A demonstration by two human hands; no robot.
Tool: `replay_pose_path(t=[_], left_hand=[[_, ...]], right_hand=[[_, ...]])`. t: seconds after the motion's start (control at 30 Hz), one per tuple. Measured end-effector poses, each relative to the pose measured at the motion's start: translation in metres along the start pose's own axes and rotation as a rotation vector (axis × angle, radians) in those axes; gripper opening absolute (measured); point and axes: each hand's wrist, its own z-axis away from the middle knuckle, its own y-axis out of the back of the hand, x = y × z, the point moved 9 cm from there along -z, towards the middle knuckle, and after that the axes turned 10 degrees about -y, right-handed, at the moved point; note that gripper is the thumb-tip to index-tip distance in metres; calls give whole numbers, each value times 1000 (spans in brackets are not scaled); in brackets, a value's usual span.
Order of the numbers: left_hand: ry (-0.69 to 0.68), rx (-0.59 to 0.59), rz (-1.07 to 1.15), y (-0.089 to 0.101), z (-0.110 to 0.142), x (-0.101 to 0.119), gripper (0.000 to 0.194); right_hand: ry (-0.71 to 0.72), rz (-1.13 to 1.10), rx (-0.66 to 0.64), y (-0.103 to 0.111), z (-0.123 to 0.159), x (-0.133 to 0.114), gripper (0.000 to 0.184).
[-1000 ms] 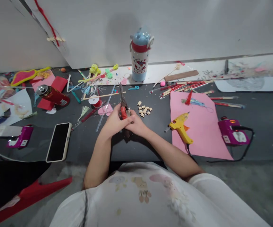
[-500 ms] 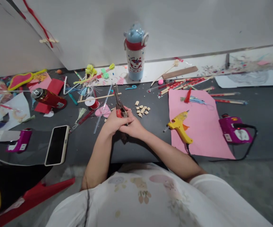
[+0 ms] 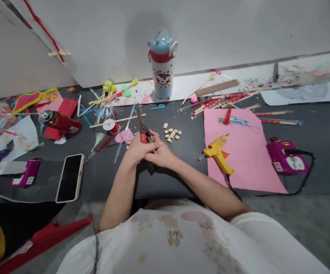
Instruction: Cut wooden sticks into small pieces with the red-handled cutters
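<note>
My left hand (image 3: 138, 149) and my right hand (image 3: 162, 153) are closed together around red-handled pliers (image 3: 142, 125), whose jaws point away from me over the table. A thin wooden stick (image 3: 116, 121) runs leftward from the jaws; whether they grip it or it lies behind them I cannot tell. My fingers hide most of the handles. Just right of the pliers lie several short cut wooden pieces (image 3: 170, 134). Below the stick are a spool of red thread (image 3: 114, 127) and a clear thin rod (image 3: 122, 141).
A blue and white bottle (image 3: 162, 72) stands at the back. To the right, a yellow glue gun (image 3: 218, 154) rests on pink paper (image 3: 247, 160), near a purple power strip (image 3: 286, 156). On the left are a phone (image 3: 70, 178), a red can (image 3: 60, 122) and craft scraps.
The view has shifted slightly. The stick's left end sits a little further left and lower; both hands keep the same grip on the pliers.
</note>
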Motion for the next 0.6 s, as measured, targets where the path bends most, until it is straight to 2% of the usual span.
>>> replay_pose_path(t=[0.2,0.33,0.43,0.5,0.6], left_hand=[[-12,-11,-15,-2,1,2,49],[-50,18,-84,7,5,11,41],[-226,160,-188,34,15,33,43],[-367,247,-289,53,26,51,35],[-645,472,-671,80,52,87,20]], right_hand=[[87,-42,-25,-2,0,-18,52],[-30,-50,0,3,3,-18,46],[-145,6,-35,5,7,-16,47],[-200,59,-58,7,10,-15,51],[-232,144,-96,8,12,-16,53]])
